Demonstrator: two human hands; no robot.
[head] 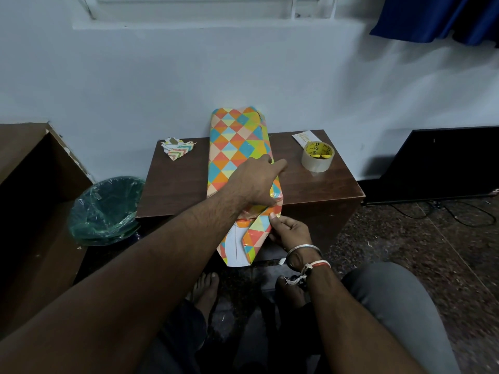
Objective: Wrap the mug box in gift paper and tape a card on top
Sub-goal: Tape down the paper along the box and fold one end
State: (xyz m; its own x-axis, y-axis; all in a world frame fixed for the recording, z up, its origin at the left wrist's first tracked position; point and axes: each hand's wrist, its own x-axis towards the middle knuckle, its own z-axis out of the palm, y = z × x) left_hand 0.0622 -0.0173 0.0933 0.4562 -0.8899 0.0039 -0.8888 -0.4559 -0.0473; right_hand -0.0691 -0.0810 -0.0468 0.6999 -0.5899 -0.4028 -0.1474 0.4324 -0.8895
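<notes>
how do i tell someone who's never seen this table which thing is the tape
Find the small dark brown table against the white wall, with a long wrapped box in bright triangles down its middle. Right of that box, near the far right corner, sits the tape roll, by a white card. It is the only round thing there: a clear ring with a yellow core.

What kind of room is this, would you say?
Likely a room in a home or small office: a wooden table against a plain wall, a lined bin beside it, a blue curtain.
</notes>
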